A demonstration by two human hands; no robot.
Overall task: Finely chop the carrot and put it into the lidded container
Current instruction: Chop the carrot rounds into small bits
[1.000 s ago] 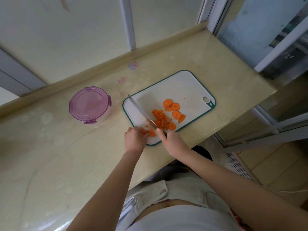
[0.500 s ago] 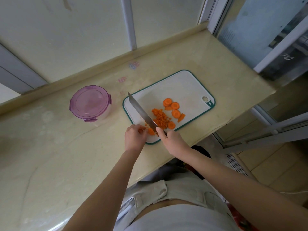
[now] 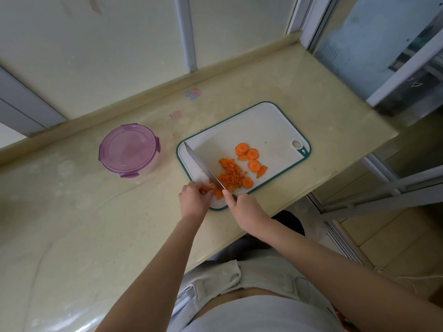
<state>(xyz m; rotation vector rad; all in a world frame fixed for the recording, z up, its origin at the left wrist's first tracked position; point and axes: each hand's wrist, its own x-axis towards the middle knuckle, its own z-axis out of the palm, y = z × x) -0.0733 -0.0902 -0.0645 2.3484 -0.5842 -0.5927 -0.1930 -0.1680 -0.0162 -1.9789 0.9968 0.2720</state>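
While the cutting board [image 3: 263,125] holds all the carrot [image 3: 230,173] and the container [image 3: 129,150] near it stands lidded, chopping seems about half done: the right hand [image 3: 244,207] grips the knife [image 3: 201,164], the left hand [image 3: 195,197] pinches a piece [image 3: 217,192], and several rounds [image 3: 252,154] wait uncut.

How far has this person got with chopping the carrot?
Done: a pile of fine bits lies on the cutting board. In hand: the right hand holds the knife over a carrot piece that the left hand steadies. Left: several round slices are uncut, and the lidded container stands closed beside the board.
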